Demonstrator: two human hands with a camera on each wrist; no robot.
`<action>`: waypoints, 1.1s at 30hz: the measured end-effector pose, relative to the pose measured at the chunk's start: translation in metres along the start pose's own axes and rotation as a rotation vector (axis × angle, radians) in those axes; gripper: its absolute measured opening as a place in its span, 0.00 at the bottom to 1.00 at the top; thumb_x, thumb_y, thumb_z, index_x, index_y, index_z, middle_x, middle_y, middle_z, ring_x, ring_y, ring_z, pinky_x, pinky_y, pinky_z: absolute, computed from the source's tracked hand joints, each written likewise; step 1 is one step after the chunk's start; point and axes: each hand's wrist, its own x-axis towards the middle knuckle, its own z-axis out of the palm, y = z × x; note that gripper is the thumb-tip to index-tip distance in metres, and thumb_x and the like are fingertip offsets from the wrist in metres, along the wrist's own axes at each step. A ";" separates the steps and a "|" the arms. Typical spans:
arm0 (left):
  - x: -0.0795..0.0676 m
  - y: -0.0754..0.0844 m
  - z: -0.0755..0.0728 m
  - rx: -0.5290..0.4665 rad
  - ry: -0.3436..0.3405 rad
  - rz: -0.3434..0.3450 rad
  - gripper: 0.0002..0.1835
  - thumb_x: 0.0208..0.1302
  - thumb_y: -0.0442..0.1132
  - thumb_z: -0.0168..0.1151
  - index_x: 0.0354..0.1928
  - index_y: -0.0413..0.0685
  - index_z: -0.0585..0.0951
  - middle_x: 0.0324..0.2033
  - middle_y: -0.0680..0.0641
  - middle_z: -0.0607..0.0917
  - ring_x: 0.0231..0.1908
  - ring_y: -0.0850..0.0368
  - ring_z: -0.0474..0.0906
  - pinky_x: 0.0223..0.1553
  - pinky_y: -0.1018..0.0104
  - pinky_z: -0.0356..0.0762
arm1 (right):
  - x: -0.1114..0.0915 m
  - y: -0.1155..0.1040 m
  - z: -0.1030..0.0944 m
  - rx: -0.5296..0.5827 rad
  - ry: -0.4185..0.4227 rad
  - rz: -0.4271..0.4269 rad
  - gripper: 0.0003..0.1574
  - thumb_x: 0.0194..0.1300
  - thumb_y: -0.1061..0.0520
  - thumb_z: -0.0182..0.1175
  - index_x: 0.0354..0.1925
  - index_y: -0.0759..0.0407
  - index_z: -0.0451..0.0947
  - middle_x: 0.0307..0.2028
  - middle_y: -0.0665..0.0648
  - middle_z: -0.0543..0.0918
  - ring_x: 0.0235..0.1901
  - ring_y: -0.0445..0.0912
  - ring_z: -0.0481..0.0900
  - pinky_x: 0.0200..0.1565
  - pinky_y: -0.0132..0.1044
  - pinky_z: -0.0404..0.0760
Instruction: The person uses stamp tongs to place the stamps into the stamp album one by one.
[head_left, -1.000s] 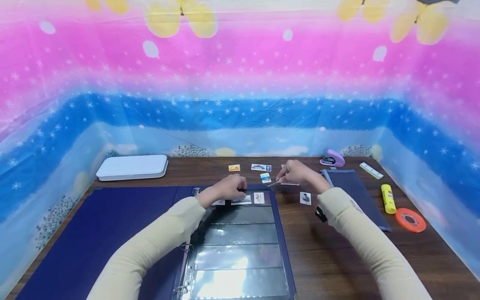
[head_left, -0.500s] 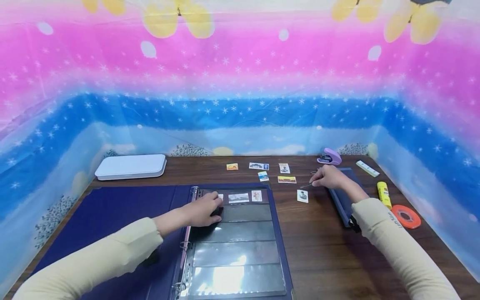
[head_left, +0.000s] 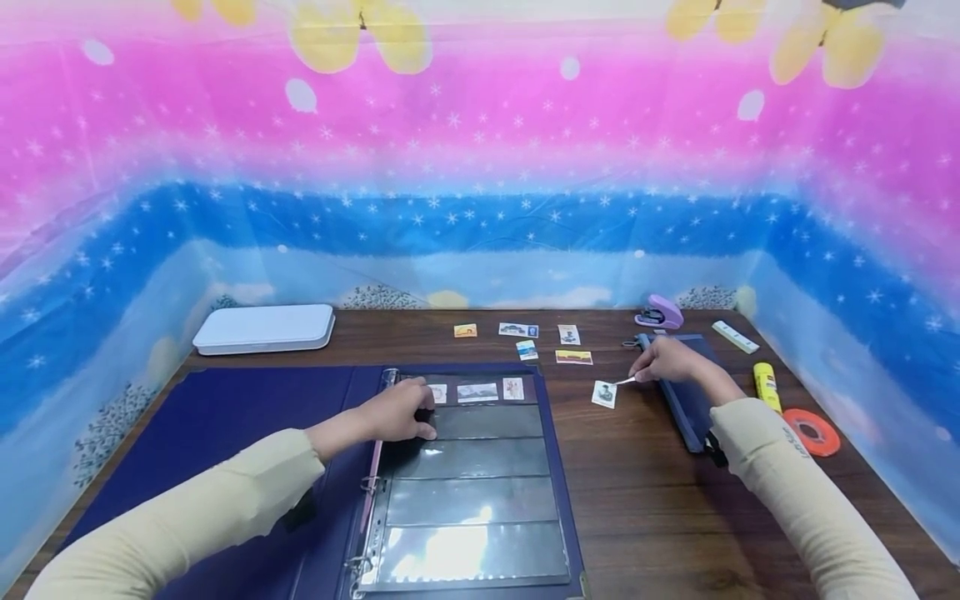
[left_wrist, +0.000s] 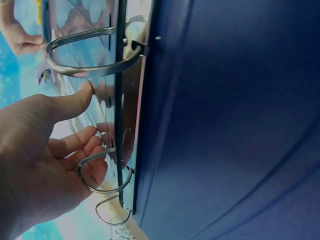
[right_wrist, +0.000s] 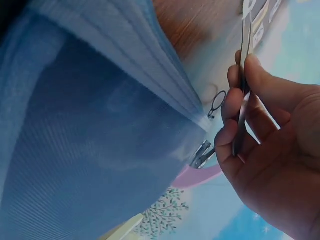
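Observation:
In the head view a navy ring binder lies spread out, with a black stamp page of clear strips on its right side. Three stamps sit in the top strip, including a long grey one. My left hand rests on the page's upper left, near the rings, its fingers relaxed and holding nothing. Right of the binder, my right hand pinches metal tweezers. Their tips overlap the right edge of a pale portrait stamp at the table.
Several loose stamps, such as a yellow-red one, lie behind. A dark zip pouch sits under my right forearm. Around it are a purple stapler, a glue stick and orange tape. A white case stands back left.
My right hand has moved right with the tweezers, from the binder's top right corner to the portrait stamp. My left hand has drawn back left from the top strip.

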 end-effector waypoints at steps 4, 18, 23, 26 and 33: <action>0.005 0.002 -0.002 0.030 -0.063 -0.078 0.18 0.46 0.42 0.73 0.34 0.37 0.79 0.32 0.45 0.79 0.35 0.53 0.74 0.42 0.59 0.73 | 0.001 -0.003 0.001 0.012 -0.029 -0.007 0.09 0.59 0.62 0.61 0.37 0.65 0.84 0.31 0.60 0.87 0.26 0.39 0.73 0.30 0.31 0.71; 0.010 0.001 -0.004 -0.071 -0.150 -0.126 0.14 0.48 0.39 0.71 0.32 0.40 0.77 0.31 0.45 0.77 0.35 0.54 0.69 0.39 0.63 0.67 | 0.004 -0.002 0.002 0.086 -0.034 -0.022 0.11 0.60 0.61 0.59 0.39 0.66 0.84 0.33 0.60 0.87 0.23 0.41 0.68 0.29 0.32 0.68; 0.005 0.004 -0.001 -0.047 -0.075 -0.113 0.17 0.49 0.39 0.70 0.37 0.39 0.76 0.36 0.44 0.75 0.40 0.50 0.67 0.43 0.58 0.66 | 0.010 -0.017 -0.009 0.084 0.019 -0.112 0.12 0.60 0.61 0.60 0.40 0.67 0.83 0.34 0.62 0.87 0.25 0.41 0.76 0.29 0.34 0.72; 0.003 0.003 0.002 -0.057 -0.049 -0.106 0.17 0.48 0.38 0.71 0.37 0.39 0.77 0.36 0.44 0.76 0.39 0.51 0.68 0.42 0.59 0.65 | 0.017 -0.036 -0.013 0.078 0.043 -0.170 0.12 0.59 0.60 0.60 0.40 0.66 0.84 0.39 0.65 0.86 0.36 0.47 0.83 0.36 0.36 0.77; 0.000 0.005 0.004 -0.067 -0.011 -0.114 0.19 0.48 0.37 0.71 0.42 0.38 0.79 0.38 0.42 0.77 0.39 0.50 0.67 0.42 0.59 0.64 | 0.035 -0.085 -0.007 0.082 0.055 -0.262 0.12 0.60 0.59 0.60 0.40 0.64 0.84 0.42 0.64 0.86 0.45 0.55 0.82 0.44 0.44 0.79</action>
